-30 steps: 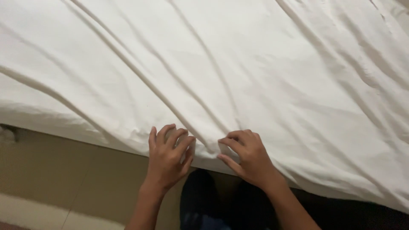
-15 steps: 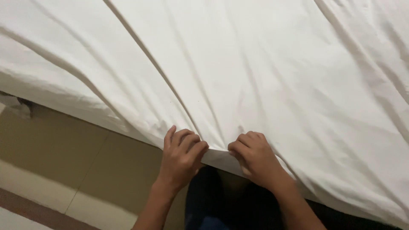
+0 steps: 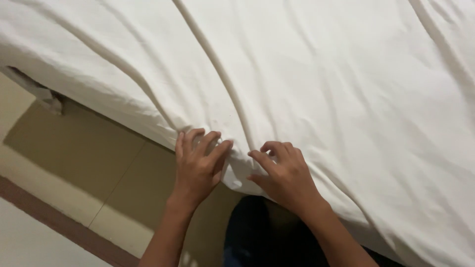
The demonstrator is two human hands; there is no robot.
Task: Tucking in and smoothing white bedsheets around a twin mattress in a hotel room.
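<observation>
White bed sheet (image 3: 307, 84) spread over mattress, edge gathered at near side above tiled floor (image 3: 74, 163), left hand (image 3: 198, 165) and right hand (image 3: 284, 175) curled, fingers pinching sheet edge between them.

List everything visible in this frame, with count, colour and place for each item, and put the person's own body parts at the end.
bed sheet: one, white, creased, covering the bed across most of the view, its near edge hanging over the side
long fold: one, white, a raised ridge in the sheet running from the top edge down toward the hands
floor tiles: several, beige, lower left beside the bed
floor strip: one, dark reddish brown, crossing the bottom left corner diagonally
dark trousers: one pair, dark blue or black, bottom centre between the arms
left hand: one, fingers curled on the sheet edge, left of the fold's lower end
right hand: one, fingers bent, pressing on the sheet edge just right of the left hand
</observation>
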